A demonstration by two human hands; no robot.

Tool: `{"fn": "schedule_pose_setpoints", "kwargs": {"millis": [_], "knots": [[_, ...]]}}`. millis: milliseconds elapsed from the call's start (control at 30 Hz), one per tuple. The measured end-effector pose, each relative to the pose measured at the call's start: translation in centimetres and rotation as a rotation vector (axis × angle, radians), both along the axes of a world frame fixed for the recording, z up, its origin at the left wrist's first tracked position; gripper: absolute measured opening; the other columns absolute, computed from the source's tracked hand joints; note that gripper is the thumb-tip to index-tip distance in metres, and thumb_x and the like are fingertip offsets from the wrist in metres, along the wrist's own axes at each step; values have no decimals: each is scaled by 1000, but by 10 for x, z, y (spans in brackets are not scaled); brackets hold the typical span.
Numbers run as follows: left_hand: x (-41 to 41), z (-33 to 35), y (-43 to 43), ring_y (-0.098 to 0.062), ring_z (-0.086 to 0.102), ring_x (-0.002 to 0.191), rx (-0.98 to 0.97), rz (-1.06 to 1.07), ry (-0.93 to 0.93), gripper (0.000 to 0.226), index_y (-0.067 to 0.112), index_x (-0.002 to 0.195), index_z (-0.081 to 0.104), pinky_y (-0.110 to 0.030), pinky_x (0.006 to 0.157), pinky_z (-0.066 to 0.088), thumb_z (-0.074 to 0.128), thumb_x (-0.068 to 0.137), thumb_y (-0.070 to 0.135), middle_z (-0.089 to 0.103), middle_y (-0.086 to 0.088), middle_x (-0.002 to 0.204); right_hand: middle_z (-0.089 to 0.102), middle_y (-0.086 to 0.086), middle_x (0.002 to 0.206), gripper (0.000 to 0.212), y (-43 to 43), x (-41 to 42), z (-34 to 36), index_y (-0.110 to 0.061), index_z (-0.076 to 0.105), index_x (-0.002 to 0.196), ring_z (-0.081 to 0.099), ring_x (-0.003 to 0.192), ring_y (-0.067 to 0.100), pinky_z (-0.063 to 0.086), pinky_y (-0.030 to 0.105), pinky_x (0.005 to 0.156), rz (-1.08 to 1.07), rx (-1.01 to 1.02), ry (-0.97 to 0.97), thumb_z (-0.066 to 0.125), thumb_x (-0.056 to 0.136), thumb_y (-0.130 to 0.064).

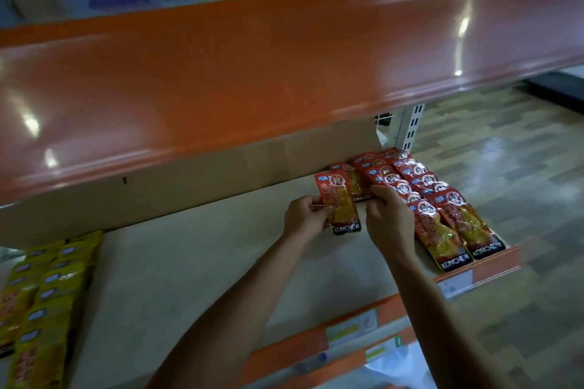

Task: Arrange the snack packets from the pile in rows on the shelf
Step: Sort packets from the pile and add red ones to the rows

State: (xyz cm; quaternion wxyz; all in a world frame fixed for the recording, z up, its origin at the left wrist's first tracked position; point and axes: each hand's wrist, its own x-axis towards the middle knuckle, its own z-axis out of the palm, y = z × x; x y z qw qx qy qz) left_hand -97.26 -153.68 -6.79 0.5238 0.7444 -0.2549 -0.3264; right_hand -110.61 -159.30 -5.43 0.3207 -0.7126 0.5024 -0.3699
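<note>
- While the shelf [189, 262] is only partly stocked, a red snack packet [339, 208] is pinched along its long edge between the thumb and curled fingers of the left hand [303, 216]. It is held tilted just above the board.
- The fingers of the right hand [390, 221] are curled onto the black lower band of a second packet [357, 186]. This packet seems to be pinched there, though the thumb's share of the grip is largely hidden.
- Just past the outer side of the right hand, two rows of red packets [442, 205] are laid overlapping like tiles, running back from the shelf's front lip.
- Beyond both sets of fingertips, a cardboard backing [189, 174] is stood along the rear.
- Well off to the outer side of the left hand, yellow packets [41, 309] are set in rows of their own.
- The pile named in the task cannot be made out.
- Each packet is judged to be light, thin and limp, with glossy film that is likely to slide under a loose touch.
- A hold is best taken at the flat sealed end or the side seam, where the film is stiffest. The lumpy filled middle is better left alone.
- The overlapped rows are judged easy to disturb if they are brushed by the right wrist.
</note>
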Motion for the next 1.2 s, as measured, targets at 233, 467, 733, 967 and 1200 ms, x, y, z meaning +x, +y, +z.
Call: {"fn": "schedule_pose_setpoints", "kwargs": {"millis": [233,467,733,967,1200], "knots": [[-7,-10,-46,-19,68,89,82,81,11,13,20,89,68,-31,79,55,76,81,25,72,-3,97,61,9,105,25,-28,-13,-12,-6,61,110,52,100,26,35,29,78,35,-152,178,58,85,-7],[-13,-8,-66,-20,70,79,83,123,51,21,21,73,61,-36,77,60,81,75,14,70,-6,90,60,13,123,32,-41,-18,-15,-5,60,118,45,125,31,31,42,109,98,-202,315,56,87,-7],[-17,-4,-78,-21,69,85,200,111,-176,20,23,77,60,-37,80,57,79,73,26,72,-4,94,61,11,120,33,-46,-16,-16,-6,60,118,50,116,31,36,43,103,125,-198,367,56,85,-11],[-17,4,-79,-20,68,89,291,97,-294,17,17,88,68,-29,79,54,75,79,31,72,-2,96,58,11,125,38,-45,-18,-14,-6,58,123,48,119,31,33,42,106,139,-186,374,58,85,-12],[-14,11,-65,-13,64,82,334,35,-407,29,18,92,66,-26,67,45,68,83,46,69,5,88,54,9,134,40,-39,-13,-12,-9,55,127,41,131,28,25,46,114,149,-190,334,55,87,-12]]}}
